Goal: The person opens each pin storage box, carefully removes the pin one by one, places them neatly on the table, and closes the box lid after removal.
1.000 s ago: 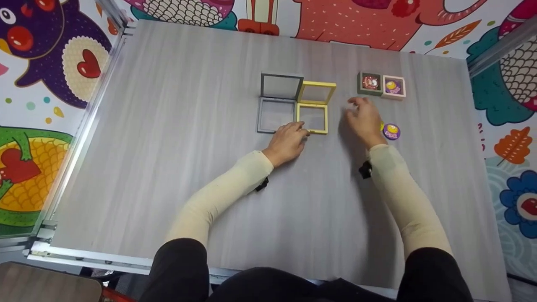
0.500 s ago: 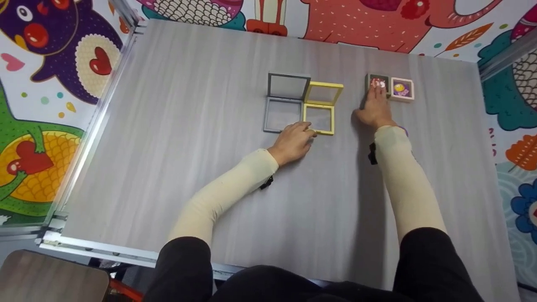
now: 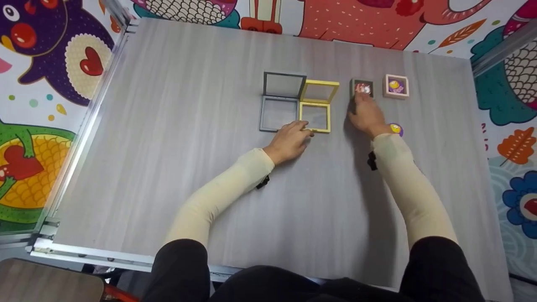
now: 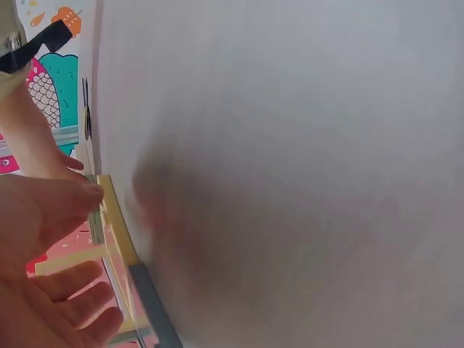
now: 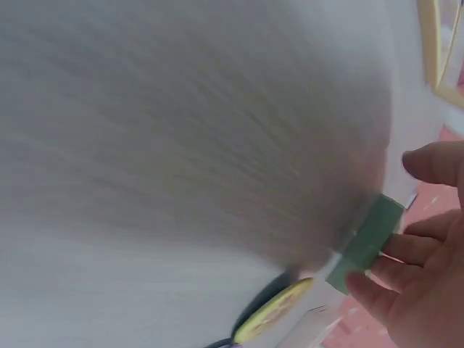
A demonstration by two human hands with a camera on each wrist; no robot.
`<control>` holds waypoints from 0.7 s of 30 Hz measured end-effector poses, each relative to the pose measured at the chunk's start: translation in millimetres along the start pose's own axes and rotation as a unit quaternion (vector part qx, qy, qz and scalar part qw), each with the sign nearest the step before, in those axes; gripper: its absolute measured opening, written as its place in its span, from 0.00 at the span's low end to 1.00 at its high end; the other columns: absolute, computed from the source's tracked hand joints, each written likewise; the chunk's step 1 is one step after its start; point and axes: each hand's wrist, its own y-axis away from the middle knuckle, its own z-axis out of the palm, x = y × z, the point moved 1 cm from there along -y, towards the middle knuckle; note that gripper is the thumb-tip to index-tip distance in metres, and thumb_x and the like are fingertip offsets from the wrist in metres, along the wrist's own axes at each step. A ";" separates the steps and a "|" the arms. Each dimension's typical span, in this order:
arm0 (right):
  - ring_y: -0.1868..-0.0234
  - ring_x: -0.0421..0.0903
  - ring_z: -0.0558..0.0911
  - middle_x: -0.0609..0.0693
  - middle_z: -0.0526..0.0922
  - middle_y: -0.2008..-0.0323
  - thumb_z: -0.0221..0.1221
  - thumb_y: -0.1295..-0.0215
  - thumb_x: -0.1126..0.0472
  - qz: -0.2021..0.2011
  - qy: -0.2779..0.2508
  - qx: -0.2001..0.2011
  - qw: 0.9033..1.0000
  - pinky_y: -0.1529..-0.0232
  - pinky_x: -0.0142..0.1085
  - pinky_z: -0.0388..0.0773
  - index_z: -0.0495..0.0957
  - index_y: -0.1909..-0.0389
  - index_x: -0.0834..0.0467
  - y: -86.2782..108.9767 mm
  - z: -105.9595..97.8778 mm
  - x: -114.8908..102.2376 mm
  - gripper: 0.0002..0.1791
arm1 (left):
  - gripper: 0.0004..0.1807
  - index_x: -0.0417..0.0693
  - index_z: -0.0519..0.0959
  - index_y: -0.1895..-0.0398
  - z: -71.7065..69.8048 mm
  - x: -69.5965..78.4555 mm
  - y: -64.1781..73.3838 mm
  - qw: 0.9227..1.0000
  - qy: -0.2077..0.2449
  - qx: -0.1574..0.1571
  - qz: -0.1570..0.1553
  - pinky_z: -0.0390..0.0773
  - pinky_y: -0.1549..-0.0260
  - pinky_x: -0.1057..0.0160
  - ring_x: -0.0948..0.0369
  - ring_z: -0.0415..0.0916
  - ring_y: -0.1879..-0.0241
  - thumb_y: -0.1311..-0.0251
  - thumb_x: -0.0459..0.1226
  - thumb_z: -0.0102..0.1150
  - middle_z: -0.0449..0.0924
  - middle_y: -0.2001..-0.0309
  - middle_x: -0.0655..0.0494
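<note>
Left hand (image 3: 288, 141), loosely spread, touches the yellow frame (image 3: 329, 118); right hand (image 3: 368, 115), thumb apart, touches the green box (image 5: 371, 235); neither grips anything.

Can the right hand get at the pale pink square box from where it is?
Probably yes: the pale pink square box stands just right of the dark green square box that the right hand touches, with nothing visible in the gap. The hand would likely have to leave the green box first.
</note>
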 end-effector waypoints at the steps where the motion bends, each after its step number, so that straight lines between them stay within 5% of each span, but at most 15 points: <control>1: 0.30 0.66 0.58 0.69 0.58 0.31 0.51 0.34 0.62 -0.015 0.006 0.005 1.000 0.28 0.54 0.52 0.53 0.30 0.68 4.9 2.0 -2.6 0.34 | 0.17 0.51 0.77 0.43 0.9 0.6 0.7 1.000 -0.002 0.000 -0.004 0.64 0.33 0.51 0.52 0.61 0.31 0.35 0.38 0.53 0.65 0.32 0.46; 5: 0.44 0.67 0.73 0.69 0.76 0.46 0.52 0.37 0.66 -0.061 0.024 0.033 0.997 0.41 0.59 0.69 0.71 0.44 0.67 28.1 8.0 -9.3 0.20 | 0.17 0.52 0.77 0.43 3.2 3.2 0.4 1.000 0.001 -0.002 -0.005 0.63 0.32 0.51 0.52 0.60 0.30 0.34 0.39 0.52 0.65 0.32 0.47; 11: 0.59 0.65 0.79 0.65 0.82 0.62 0.54 0.40 0.69 -0.091 0.005 0.092 0.992 0.60 0.57 0.73 0.77 0.62 0.65 59.3 22.9 -12.1 0.07 | 0.18 0.52 0.76 0.42 3.8 2.4 -0.4 1.000 0.014 -0.007 -0.008 0.62 0.32 0.51 0.52 0.60 0.30 0.35 0.39 0.54 0.64 0.31 0.47; 21: 0.61 0.63 0.78 0.64 0.84 0.61 0.55 0.42 0.71 -0.106 -0.025 0.112 0.988 0.62 0.56 0.73 0.80 0.59 0.64 84.8 33.3 -12.0 0.11 | 0.19 0.53 0.75 0.41 -0.8 2.7 -2.0 0.999 0.023 -0.012 -0.020 0.60 0.31 0.51 0.53 0.58 0.29 0.35 0.38 0.53 0.63 0.30 0.49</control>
